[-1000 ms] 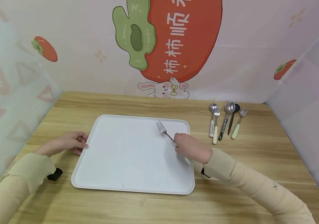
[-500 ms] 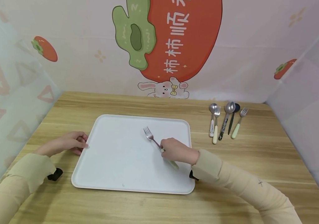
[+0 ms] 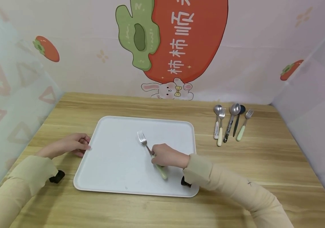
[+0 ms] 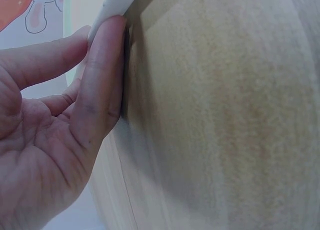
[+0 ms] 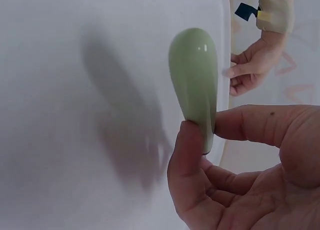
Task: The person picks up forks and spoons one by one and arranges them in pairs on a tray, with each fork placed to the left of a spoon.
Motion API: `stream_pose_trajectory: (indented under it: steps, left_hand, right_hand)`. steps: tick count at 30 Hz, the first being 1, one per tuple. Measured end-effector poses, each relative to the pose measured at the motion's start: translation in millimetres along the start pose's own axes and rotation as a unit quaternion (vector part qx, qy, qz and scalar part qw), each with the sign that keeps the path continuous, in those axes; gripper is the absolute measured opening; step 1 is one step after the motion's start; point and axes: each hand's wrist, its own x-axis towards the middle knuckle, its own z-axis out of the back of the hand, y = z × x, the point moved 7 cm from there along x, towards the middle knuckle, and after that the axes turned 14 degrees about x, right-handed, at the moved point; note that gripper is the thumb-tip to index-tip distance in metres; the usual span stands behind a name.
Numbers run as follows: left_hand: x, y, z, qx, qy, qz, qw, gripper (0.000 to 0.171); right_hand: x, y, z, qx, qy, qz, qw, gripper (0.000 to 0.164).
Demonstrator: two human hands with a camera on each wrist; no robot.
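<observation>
A fork (image 3: 142, 138) with a pale green handle (image 5: 194, 75) is pinched between the thumb and index finger of my right hand (image 3: 168, 155). It is over the white tray (image 3: 114, 164), tines pointing to the back left, and the right wrist view shows its shadow on the tray. My left hand (image 3: 72, 145) grips the tray's left edge, thumb on the rim. In the left wrist view the fingers (image 4: 97, 80) reach under the rim (image 4: 117, 5).
At the back right of the wooden table (image 3: 265, 164) lie a small spoon (image 3: 217, 110), a cream-handled fork (image 3: 220, 126), a larger spoon (image 3: 234, 110), a black spoon (image 3: 238, 118) and another green-handled fork (image 3: 245, 125). Printed cloth walls (image 3: 82, 63) enclose the table.
My right hand has carried the fork left and slightly toward me, from the tray's right side to nearer its middle. My left hand has stayed at the tray's edge.
</observation>
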Motion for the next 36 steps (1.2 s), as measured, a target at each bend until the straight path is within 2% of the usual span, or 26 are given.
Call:
stream_pose_trajectory:
  steps: [12, 19, 26, 36]
  left_hand:
    - [1.1, -0.9, 1.2, -0.007, 0.002, -0.002, 1.0000, 0.035]
    - [0.3, -0.2, 0.4, -0.014, 0.005, -0.002, 0.9999, 0.037]
    - [0.9, 0.9, -0.5, -0.016, 0.007, -0.005, 0.9998, 0.036]
    - [0.3, -0.2, -1.3, -0.017, 0.007, -0.005, 0.9998, 0.035]
  right_hand:
    - [14, 21, -14, 0.087, -0.010, -0.001, 0.996, 0.025]
    - [25, 35, -25, 0.119, -0.012, -0.009, 0.993, 0.024]
    - [35, 42, -32, 0.184, -0.028, -0.021, 0.982, 0.014]
    - [48, 57, -43, 0.258, -0.047, -0.022, 0.965, 0.014]
